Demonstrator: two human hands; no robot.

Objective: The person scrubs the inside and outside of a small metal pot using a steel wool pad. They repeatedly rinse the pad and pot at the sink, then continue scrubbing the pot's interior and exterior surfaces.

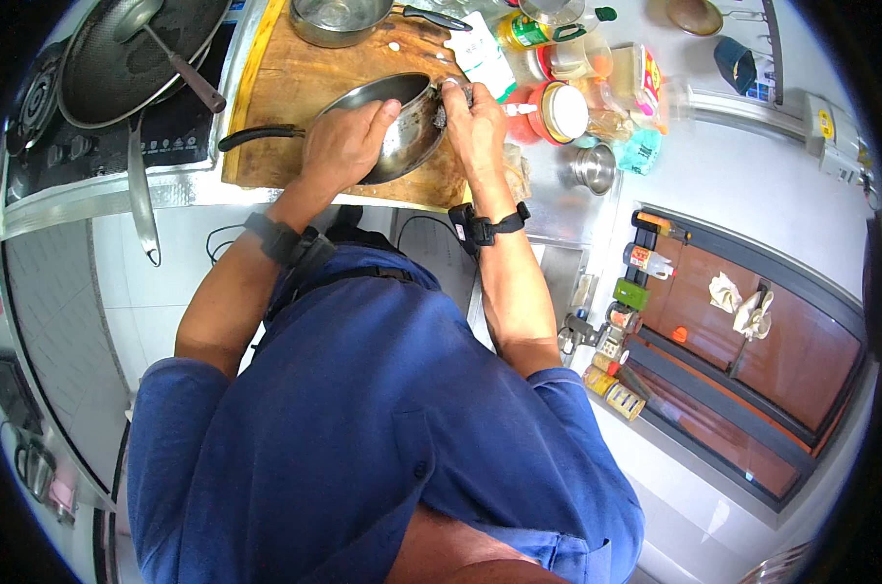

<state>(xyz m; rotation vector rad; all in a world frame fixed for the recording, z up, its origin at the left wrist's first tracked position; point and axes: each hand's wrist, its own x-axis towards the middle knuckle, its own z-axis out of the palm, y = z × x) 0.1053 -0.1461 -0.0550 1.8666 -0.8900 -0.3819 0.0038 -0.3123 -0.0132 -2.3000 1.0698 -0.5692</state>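
A steel saucepan (410, 150) with a black handle (262, 136) is held tilted over a wooden cutting board (280, 80). My left hand (344, 142) grips its near left side, the thumb lying over the rim. In my right hand (476, 124) is a grey metal scouring pad (441, 115), pressed against the right side of the pan near the rim. The palm and most of the fingers of both hands are hidden from view. A second steel pan (338, 20) rests at the board's far edge.
A large wok (138, 58) with a ladle (185, 73) sits on the stove at the left. Right of the board stand an oil bottle (522, 31), a red jar with a white lid (565, 112) and a steel cup (595, 169). A white pouch (484, 58) lies by the board.
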